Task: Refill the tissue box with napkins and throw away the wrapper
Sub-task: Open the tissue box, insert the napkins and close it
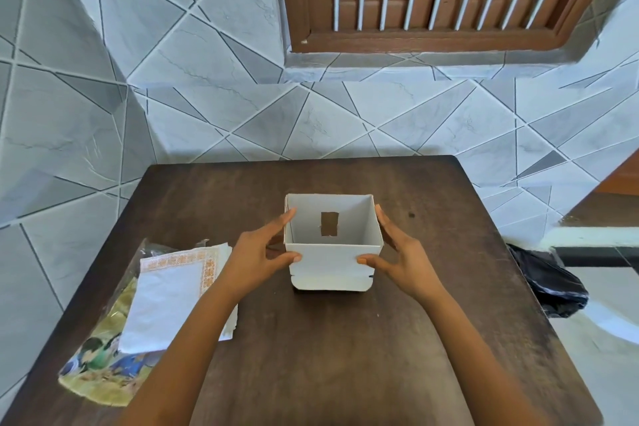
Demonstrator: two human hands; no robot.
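1. The tissue box (pixel 332 264) between the left hand (pixel 257 258) and the right hand (pixel 403 258) looks like matt white cardboard, smooth.
2. The table (pixel 345 339) under both hands is dark brown wood, worn, with a dull sheen.
3. The napkins (pixel 173 301) just left of the left hand are soft matt paper.
4. The wrapper (pixel 100 367) beneath them is thin glossy printed plastic.
5. The bag (pixel 549 284) well right of the right hand is shiny black plastic, crinkled.
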